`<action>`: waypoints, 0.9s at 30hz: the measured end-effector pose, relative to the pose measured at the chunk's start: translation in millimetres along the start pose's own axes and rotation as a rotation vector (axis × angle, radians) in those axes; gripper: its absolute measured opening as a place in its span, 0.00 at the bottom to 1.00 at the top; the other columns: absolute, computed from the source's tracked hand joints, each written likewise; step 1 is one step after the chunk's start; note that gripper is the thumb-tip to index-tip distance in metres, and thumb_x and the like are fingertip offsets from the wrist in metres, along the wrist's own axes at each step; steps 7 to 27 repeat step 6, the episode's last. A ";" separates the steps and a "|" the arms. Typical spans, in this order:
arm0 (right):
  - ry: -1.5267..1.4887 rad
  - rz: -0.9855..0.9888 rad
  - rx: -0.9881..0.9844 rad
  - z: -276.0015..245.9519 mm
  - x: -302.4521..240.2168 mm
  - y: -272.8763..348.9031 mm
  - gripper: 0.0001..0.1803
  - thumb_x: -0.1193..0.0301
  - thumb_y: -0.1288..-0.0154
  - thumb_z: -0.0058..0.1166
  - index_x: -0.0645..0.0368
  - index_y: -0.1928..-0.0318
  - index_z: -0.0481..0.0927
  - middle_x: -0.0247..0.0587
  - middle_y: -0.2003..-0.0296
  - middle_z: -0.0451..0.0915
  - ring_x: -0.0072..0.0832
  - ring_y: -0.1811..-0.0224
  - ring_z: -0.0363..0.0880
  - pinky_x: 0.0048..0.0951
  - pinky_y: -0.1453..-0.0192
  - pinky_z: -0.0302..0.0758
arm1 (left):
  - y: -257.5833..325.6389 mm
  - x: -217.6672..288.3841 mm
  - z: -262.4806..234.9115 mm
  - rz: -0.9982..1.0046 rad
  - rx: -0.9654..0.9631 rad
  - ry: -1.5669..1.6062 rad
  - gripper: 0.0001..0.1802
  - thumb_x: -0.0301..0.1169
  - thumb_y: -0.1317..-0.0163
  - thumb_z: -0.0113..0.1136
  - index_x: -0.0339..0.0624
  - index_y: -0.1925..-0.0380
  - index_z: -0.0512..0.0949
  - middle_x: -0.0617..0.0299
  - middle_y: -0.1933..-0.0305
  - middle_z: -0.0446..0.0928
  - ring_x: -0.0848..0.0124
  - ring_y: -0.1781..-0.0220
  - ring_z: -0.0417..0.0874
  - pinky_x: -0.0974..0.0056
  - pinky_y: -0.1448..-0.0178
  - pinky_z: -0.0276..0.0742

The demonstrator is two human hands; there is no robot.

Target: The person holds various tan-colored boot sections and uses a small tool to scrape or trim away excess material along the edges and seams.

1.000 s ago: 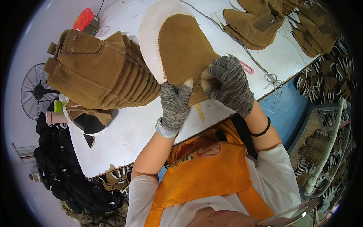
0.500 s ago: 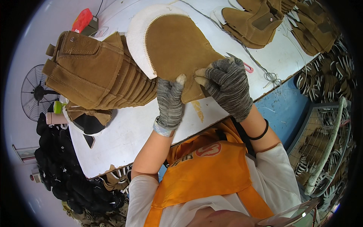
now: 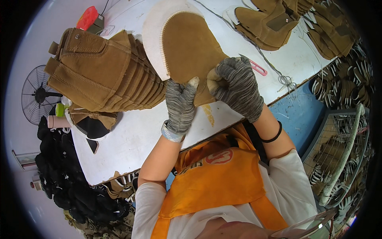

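A brown suede boot upper with a broad white lining edge along its curved, stitched end is held up over the table. My left hand, in a grey knit glove, grips its lower edge, thumb on top and fingers hidden underneath. On the upper's right side my right hand, gloved the same way, is closed with thumb and fingertips pinched at the edge. Whether a loose thread is in that pinch cannot be made out. Just beyond the right hand, a pink-handled cutter lies on the table.
A thick stack of similar boot uppers stands at left on the white table. More uppers lie at the far right, beside a grey cable. A wire cart holds pieces at right. A fan stands far left.
The boot upper has shifted slightly right and up with my left hand. My right hand has drawn a little left and turned, its fingers curled tighter.
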State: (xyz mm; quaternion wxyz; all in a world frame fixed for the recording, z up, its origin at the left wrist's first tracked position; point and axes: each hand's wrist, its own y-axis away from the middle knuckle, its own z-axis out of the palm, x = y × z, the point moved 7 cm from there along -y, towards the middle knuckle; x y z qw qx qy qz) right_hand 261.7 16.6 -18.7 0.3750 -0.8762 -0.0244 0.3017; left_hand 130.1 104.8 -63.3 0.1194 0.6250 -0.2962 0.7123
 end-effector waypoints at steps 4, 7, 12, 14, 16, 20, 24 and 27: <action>0.213 -0.259 -0.207 27.6 -32.7 14.4 0.10 0.59 0.53 0.66 0.46 0.71 0.81 0.33 0.73 0.77 0.35 0.66 0.77 0.48 0.53 0.67 | -4.8 -6.6 1.9 -0.086 0.004 0.231 0.23 0.33 0.35 0.60 0.36 0.42 0.71 0.57 0.44 0.75 0.67 0.43 0.74 0.61 0.36 0.69; 0.124 -0.194 -0.149 22.5 -29.7 24.3 0.11 0.55 0.53 0.66 0.44 0.73 0.82 0.36 0.72 0.79 0.34 0.60 0.79 0.48 0.41 0.64 | -5.0 -7.5 1.3 -0.145 -0.017 0.296 0.26 0.36 0.36 0.62 0.37 0.41 0.70 0.56 0.43 0.74 0.66 0.41 0.74 0.60 0.34 0.68; 0.124 -0.194 -0.149 22.5 -29.7 24.3 0.11 0.55 0.53 0.66 0.44 0.73 0.82 0.36 0.72 0.79 0.34 0.60 0.79 0.48 0.41 0.64 | -5.0 -7.5 1.3 -0.145 -0.017 0.296 0.26 0.36 0.36 0.62 0.37 0.41 0.70 0.56 0.43 0.74 0.66 0.41 0.74 0.60 0.34 0.68; 0.124 -0.194 -0.149 22.5 -29.7 24.3 0.11 0.55 0.53 0.66 0.44 0.73 0.82 0.36 0.72 0.79 0.34 0.60 0.79 0.48 0.41 0.64 | -5.0 -7.5 1.3 -0.145 -0.017 0.296 0.26 0.36 0.36 0.62 0.37 0.41 0.70 0.56 0.43 0.74 0.66 0.41 0.74 0.60 0.34 0.68; 0.124 -0.194 -0.149 22.5 -29.7 24.3 0.11 0.55 0.53 0.66 0.44 0.73 0.82 0.36 0.72 0.79 0.34 0.60 0.79 0.48 0.41 0.64 | -5.0 -7.5 1.3 -0.145 -0.017 0.296 0.26 0.36 0.36 0.62 0.37 0.41 0.70 0.56 0.43 0.74 0.66 0.41 0.74 0.60 0.34 0.68; 0.124 -0.194 -0.149 22.5 -29.7 24.3 0.11 0.55 0.53 0.66 0.44 0.73 0.82 0.36 0.72 0.79 0.34 0.60 0.79 0.48 0.41 0.64 | -5.0 -7.5 1.3 -0.145 -0.017 0.296 0.26 0.36 0.36 0.62 0.37 0.41 0.70 0.56 0.43 0.74 0.66 0.41 0.74 0.60 0.34 0.68; 0.124 -0.194 -0.149 22.5 -29.7 24.3 0.11 0.55 0.53 0.66 0.44 0.73 0.82 0.36 0.72 0.79 0.34 0.60 0.79 0.48 0.41 0.64 | -5.0 -7.5 1.3 -0.145 -0.017 0.296 0.26 0.36 0.36 0.62 0.37 0.41 0.70 0.56 0.43 0.74 0.66 0.41 0.74 0.60 0.34 0.68; 0.124 -0.194 -0.149 22.5 -29.7 24.3 0.11 0.55 0.53 0.66 0.44 0.73 0.82 0.36 0.72 0.79 0.34 0.60 0.79 0.48 0.41 0.64 | -5.0 -7.5 1.3 -0.145 -0.017 0.296 0.26 0.36 0.36 0.62 0.37 0.41 0.70 0.56 0.43 0.74 0.66 0.41 0.74 0.60 0.34 0.68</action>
